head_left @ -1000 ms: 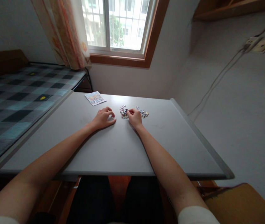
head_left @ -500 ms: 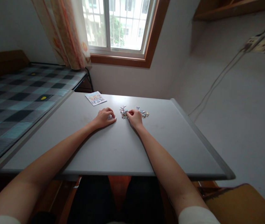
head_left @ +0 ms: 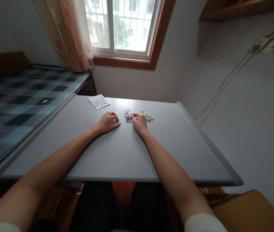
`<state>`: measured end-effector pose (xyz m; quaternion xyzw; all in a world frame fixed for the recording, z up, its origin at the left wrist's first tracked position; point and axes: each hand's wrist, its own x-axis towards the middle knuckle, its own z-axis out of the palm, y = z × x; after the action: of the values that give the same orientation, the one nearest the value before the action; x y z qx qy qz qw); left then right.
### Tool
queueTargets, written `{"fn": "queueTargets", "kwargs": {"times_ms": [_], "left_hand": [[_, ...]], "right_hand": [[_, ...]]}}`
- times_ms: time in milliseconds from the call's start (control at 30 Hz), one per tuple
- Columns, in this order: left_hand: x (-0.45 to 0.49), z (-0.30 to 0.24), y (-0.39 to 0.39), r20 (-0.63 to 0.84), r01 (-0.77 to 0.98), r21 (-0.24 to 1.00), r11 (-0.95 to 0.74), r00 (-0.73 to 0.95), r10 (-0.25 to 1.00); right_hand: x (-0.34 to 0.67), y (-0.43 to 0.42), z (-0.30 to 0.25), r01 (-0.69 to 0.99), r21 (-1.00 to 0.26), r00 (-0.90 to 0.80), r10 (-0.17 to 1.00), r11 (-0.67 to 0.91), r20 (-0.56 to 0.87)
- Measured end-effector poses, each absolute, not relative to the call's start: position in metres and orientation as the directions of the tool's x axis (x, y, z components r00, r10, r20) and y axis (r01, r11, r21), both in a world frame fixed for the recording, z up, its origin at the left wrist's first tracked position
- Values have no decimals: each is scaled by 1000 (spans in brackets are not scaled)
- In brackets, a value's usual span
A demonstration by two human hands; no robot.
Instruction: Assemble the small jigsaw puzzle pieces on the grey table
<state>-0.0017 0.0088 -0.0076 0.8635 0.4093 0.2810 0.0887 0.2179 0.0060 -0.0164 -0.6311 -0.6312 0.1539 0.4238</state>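
A pile of small, multicoloured jigsaw puzzle pieces [head_left: 128, 118] lies on the grey-white table [head_left: 117, 154], spreading to both sides of my right hand. My right hand [head_left: 140, 122] rests over the middle of the pile, thumb and forefinger bent together among the pieces; what is between them, if anything, is too small to make out. To the left of the pile, my left hand [head_left: 108, 122] lies on the table with curled fingers. A tiny puzzle piece shows at its thumb and fingertips.
A square picture card [head_left: 99, 101] lies near the table's back left edge. Left of the table stands a bed with a checked mattress [head_left: 30, 93]. A wooden chair [head_left: 250, 209] is at the lower right. Cables [head_left: 221, 87] hang down the right wall.
My right hand has shifted slightly right over the pile, uncovering a few more pieces at its fingertips. My left hand stays in place.
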Motion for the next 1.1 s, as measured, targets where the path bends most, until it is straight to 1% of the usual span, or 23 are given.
{"fn": "queueTargets", "kwargs": {"times_ms": [133, 267, 400, 533, 833, 1100], "left_hand": [[-2, -7, 10, 408, 642, 395, -657, 517, 752], [-3, -9, 12, 411, 614, 411, -674, 534, 738], [-3, -10, 11, 398, 648, 413, -639, 502, 767], [-3, -8, 9, 388, 690, 409, -597, 461, 798], [-5, -11, 13, 406, 631, 416, -655, 516, 754], [-5, -8, 10, 379, 645, 435, -628, 502, 778]], "right_hand": [[217, 5, -17, 657, -735, 144, 929, 168, 341], [216, 3, -16, 648, -734, 132, 918, 204, 373], [215, 2, -14, 645, -726, 103, 914, 239, 392], [214, 2, -15, 645, -724, 91, 917, 243, 389], [214, 3, -17, 650, -720, 86, 918, 243, 388], [214, 3, -18, 640, -721, 85, 908, 265, 410]]}}
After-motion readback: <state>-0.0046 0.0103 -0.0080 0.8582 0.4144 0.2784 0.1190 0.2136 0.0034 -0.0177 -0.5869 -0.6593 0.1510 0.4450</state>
